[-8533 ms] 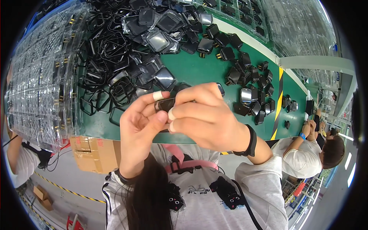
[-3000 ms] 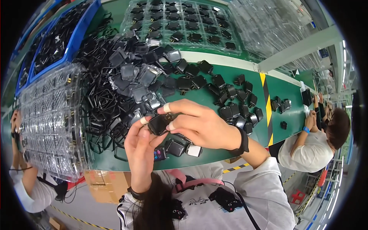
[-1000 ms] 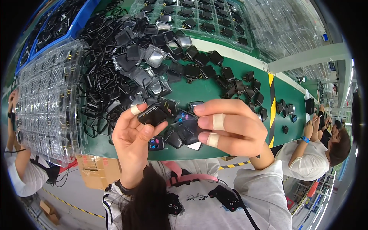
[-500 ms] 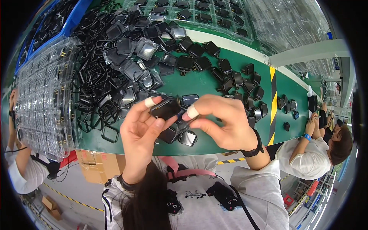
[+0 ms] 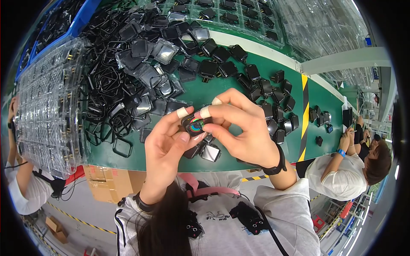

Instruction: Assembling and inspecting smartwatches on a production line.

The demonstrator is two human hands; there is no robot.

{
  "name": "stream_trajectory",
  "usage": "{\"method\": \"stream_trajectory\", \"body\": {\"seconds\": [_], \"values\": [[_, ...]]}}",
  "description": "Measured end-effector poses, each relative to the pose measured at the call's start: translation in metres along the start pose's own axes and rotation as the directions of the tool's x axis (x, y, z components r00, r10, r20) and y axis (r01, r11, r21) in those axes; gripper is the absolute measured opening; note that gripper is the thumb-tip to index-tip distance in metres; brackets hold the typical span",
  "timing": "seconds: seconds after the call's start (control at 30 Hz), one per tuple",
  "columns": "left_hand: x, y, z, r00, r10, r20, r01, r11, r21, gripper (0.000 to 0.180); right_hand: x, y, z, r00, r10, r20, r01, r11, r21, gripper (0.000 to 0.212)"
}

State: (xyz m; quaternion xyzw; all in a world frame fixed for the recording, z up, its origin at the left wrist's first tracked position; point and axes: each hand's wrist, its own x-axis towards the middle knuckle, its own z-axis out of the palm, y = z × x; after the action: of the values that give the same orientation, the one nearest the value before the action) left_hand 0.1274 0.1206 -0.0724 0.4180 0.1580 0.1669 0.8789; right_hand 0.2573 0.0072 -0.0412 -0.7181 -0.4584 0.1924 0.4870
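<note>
- Watch body (image 5: 196,125), coloured rings bright on its dark face, is held up off the bench (image 5: 198,91), over the middle of its near edge.
- Left hand (image 5: 164,145) is curled in, thumb below and fingertips behind, gripping the left end.
- Right hand (image 5: 243,132) is drawn to a pinch at the right end (both touch it, so neither is nearer).
- From where I stand, the long axis seems to run from hand to hand, climbing slightly rightward; fingers hide the ends.
- Pale-screened watch (image 5: 210,152) lies by the near edge; black frames (image 5: 106,81) heap toward the bench's left end.
</note>
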Motion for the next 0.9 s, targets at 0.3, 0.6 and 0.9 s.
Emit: {"method": "stream_trajectory", "body": {"seconds": [0.3, 0.6, 0.9], "values": [[-0.002, 0.001, -0.001, 1.000, 0.021, -0.019, -0.021, 0.999, -0.025, 0.041, 0.007, 0.007, 0.005, 0.992, -0.127, 0.001, 0.127, 0.988, -0.090, 0.028], [-0.005, -0.012, -0.006, 0.983, 0.123, -0.139, -0.103, 0.984, 0.142, 0.035, -0.002, 0.005, 0.012, 1.000, 0.007, 0.011, -0.010, 0.979, 0.202, 0.028], [-0.010, -0.001, 0.008, 0.957, 0.260, -0.132, -0.197, 0.911, 0.362, 0.018, -0.015, 0.004, 0.018, 0.987, -0.111, -0.112, 0.132, 0.972, 0.195, 0.022]]}}
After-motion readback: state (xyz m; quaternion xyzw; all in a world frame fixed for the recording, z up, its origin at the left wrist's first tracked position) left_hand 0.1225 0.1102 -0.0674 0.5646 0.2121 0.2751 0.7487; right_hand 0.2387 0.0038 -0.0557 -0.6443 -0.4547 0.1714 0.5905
